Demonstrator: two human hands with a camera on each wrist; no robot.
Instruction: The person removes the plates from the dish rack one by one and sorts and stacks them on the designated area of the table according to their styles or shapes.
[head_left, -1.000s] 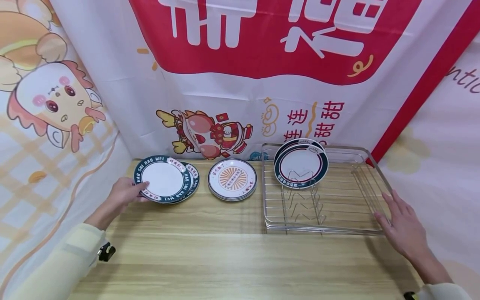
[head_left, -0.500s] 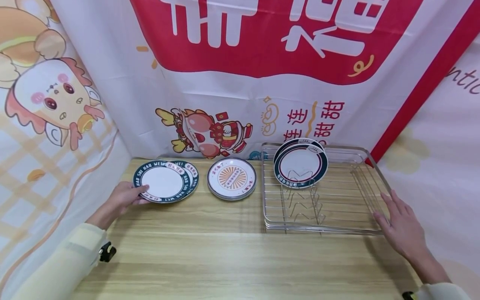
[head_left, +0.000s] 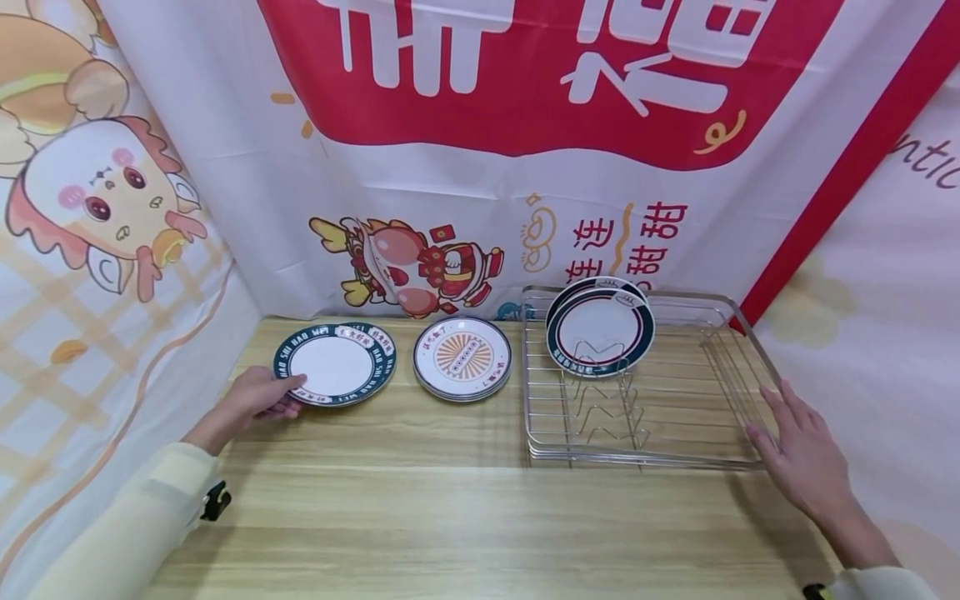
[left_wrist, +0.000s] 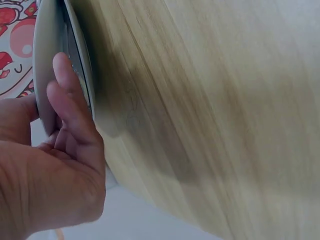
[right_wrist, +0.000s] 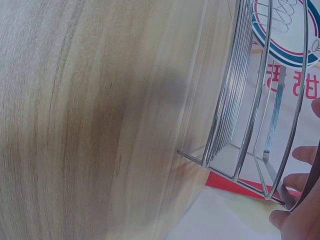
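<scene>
My left hand [head_left: 262, 393] holds the left edge of a white plate with a dark green lettered rim [head_left: 333, 367], its thumb on top. Beneath, and mostly covered by it, is a matching plate [head_left: 384, 340]. The left wrist view shows the two plates' edges a little apart, with fingertips [left_wrist: 64, 75] in the gap. My right hand [head_left: 806, 454] rests on the right side of a wire dish rack [head_left: 645, 457], fingers extended over its rim. Two dark-rimmed plates [head_left: 600, 333] lean one behind the other at the rack's left.
A short stack of white plates with an orange sunburst print [head_left: 462, 360] lies between the green-rimmed plates and the rack. Printed cloth [head_left: 420, 183] hangs behind the wooden table [head_left: 450, 525] and along both sides.
My left hand has moved slightly right with the upper green-rimmed plate, which now covers more of the lower one. The right hand stays on the rack.
</scene>
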